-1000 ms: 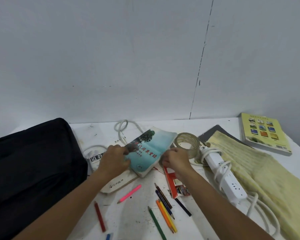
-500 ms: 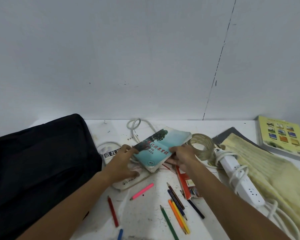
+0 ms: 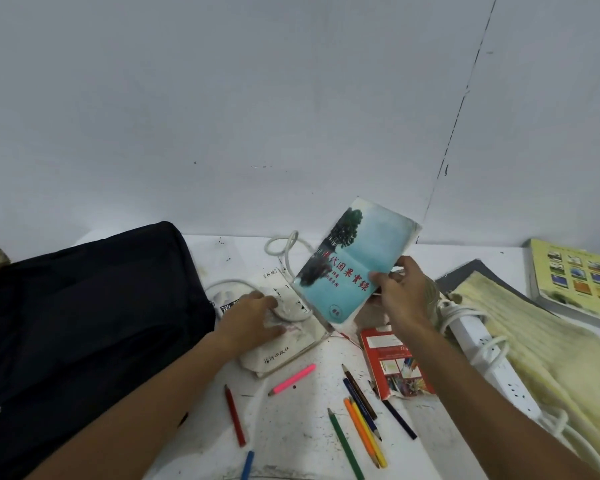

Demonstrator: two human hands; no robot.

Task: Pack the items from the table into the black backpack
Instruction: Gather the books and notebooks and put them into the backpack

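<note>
My right hand [image 3: 404,294] grips the lower right edge of a light-blue book [image 3: 357,261] with a dark tree and red characters on its cover, tilted up above the table. Flat on a white book [image 3: 284,344] lies my left hand [image 3: 253,318], fingers spread over its cover. The black backpack [image 3: 84,323] fills the left side, lying flat just left of that hand. Several colour pencils [image 3: 361,420] and a red pencil box [image 3: 394,363] are scattered on the white table [image 3: 291,441] in front.
A white power strip [image 3: 482,362] with a coiled cord lies to the right beside a pale yellow knitted cloth [image 3: 548,355]. A yellow-green book [image 3: 575,275] sits at the far right. A white cable loop [image 3: 284,244] lies near the wall.
My right hand has lifted the blue book off the white book and tilted it up. My left hand let go of it and now rests on the white book.
</note>
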